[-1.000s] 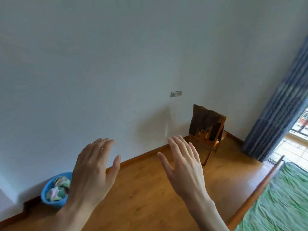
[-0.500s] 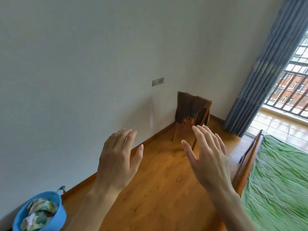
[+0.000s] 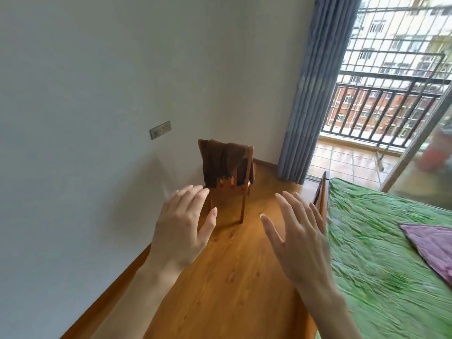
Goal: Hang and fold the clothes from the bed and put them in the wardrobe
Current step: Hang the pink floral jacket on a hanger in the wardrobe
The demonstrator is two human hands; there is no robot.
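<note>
My left hand (image 3: 182, 226) and my right hand (image 3: 299, 237) are raised in front of me over the wooden floor, fingers straight and spread, holding nothing. To the right lies the bed (image 3: 381, 253) with a crinkled green cover. A flat purple cloth (image 3: 435, 245) rests on the cover near the right edge, partly cut off by the frame. My right hand hovers beside the bed's left edge, apart from the cloth. No wardrobe is in view.
A small wooden chair (image 3: 230, 187) with a dark brown garment (image 3: 225, 162) draped over its back stands in the corner ahead. A blue-grey curtain (image 3: 310, 94) hangs beside an open balcony door with a railing (image 3: 381, 108). A white wall (image 3: 85, 118) runs along the left.
The view has swung right: the blue laundry basin left the frame, and the bed, purple cloth and balcony came in. Both hands stay raised and open.
</note>
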